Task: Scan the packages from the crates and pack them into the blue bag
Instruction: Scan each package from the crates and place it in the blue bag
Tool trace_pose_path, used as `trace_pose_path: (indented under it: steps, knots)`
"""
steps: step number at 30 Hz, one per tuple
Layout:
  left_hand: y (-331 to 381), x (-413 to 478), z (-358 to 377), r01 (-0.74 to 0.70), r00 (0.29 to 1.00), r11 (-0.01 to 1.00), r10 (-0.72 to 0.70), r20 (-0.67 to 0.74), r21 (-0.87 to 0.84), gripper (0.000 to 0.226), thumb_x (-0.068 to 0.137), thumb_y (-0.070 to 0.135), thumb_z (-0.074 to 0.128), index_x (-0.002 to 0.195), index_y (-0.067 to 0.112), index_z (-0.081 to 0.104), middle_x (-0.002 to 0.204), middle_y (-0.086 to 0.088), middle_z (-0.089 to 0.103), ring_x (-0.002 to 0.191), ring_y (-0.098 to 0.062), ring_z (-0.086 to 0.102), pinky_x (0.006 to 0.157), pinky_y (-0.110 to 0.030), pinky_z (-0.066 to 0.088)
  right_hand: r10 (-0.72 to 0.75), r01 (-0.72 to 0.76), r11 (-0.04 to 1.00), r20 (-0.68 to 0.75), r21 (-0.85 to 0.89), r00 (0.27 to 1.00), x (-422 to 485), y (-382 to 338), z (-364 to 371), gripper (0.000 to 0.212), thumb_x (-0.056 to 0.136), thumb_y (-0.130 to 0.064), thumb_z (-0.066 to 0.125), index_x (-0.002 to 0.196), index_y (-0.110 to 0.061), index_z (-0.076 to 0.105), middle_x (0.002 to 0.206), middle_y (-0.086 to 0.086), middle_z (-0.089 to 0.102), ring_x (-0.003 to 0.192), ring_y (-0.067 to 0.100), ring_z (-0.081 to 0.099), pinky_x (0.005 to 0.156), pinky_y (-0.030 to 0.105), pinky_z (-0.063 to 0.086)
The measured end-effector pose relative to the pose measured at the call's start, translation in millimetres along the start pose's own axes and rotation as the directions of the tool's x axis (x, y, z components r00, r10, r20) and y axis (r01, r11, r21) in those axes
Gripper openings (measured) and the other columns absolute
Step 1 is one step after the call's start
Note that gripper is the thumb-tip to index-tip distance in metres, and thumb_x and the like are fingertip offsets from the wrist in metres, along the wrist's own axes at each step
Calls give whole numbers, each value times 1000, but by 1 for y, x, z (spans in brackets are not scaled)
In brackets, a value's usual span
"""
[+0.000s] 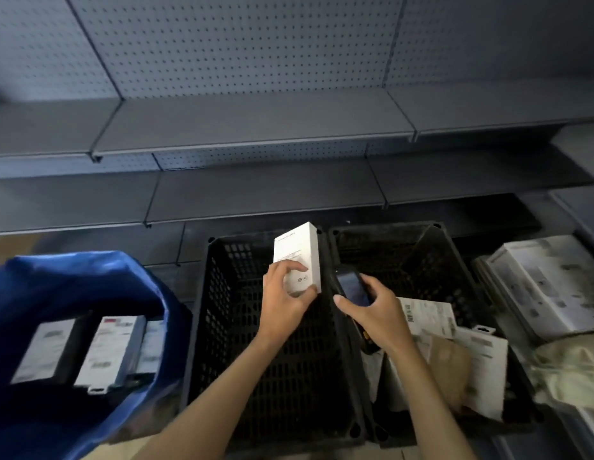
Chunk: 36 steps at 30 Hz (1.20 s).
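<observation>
My left hand [285,293] grips a white box [297,252] by its lower end, holding it upright over the left black crate [222,327]. Just to its right, my right hand [372,310] holds a dark handheld scanner [350,285] with its screen facing up, close beside the box. The right black crate [455,260] contains several white and brown packages [455,360] in its near half. At the left, the open blue bag [73,287] holds three white-labelled boxes [103,353] lying side by side.
Grey metal shelves [256,127] with a pegboard back stand behind the crates. A stack of white cartons [548,287] and a pale crumpled bag [571,373] lie to the right of the right crate. The left crate's floor shows no packages.
</observation>
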<state>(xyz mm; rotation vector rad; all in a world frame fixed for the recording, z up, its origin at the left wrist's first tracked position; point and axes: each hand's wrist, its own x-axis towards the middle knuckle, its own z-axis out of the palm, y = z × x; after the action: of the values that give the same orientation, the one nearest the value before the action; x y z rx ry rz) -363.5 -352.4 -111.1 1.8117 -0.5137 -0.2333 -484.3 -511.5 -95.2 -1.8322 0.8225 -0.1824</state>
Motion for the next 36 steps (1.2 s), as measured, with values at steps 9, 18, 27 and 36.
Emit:
trace_pose_path:
  steps: [9, 18, 27, 36]
  knots:
    - [-49, -23, -131, 160, 986, 964, -144, 88, -213, 37, 86, 31, 67, 122, 37, 63, 131, 9, 53, 127, -8, 49, 104, -38, 50, 130, -305, 715, 309, 629, 942, -30, -78, 144, 41, 97, -36, 62, 132, -13, 64, 125, 13, 72, 115, 32, 70, 93, 64, 55]
    - [-80, -33, -206, 203, 979, 905, -176, 106, -373, 42, 90, 19, 75, 125, 26, 52, 118, 7, 65, 107, -21, 68, 88, -43, 60, 117, -282, 754, 301, 593, 946, -55, -113, 230, 34, 103, -32, 55, 130, -14, 66, 122, 15, 73, 114, 32, 71, 94, 61, 56]
    - [-101, -41, -229, 279, 928, 843, -360, -96, -459, 30, 97, 4, 61, 114, 26, 51, 110, -1, 64, 99, -16, 70, 70, -29, 59, 118, -173, 869, 146, 464, 982, -58, -110, 256, 32, 94, -29, 72, 122, -13, 68, 115, 9, 76, 106, 18, 74, 83, 49, 63]
    - [-124, -59, -244, 481, 848, 724, -527, 52, -494, 18, 102, 10, 57, 117, 17, 49, 119, -17, 66, 105, -29, 71, 80, -51, 63, 107, -105, 976, 3, 191, 994, -46, -60, 248, 50, 80, -39, 85, 125, -30, 65, 113, -11, 72, 106, 7, 68, 93, 33, 55]
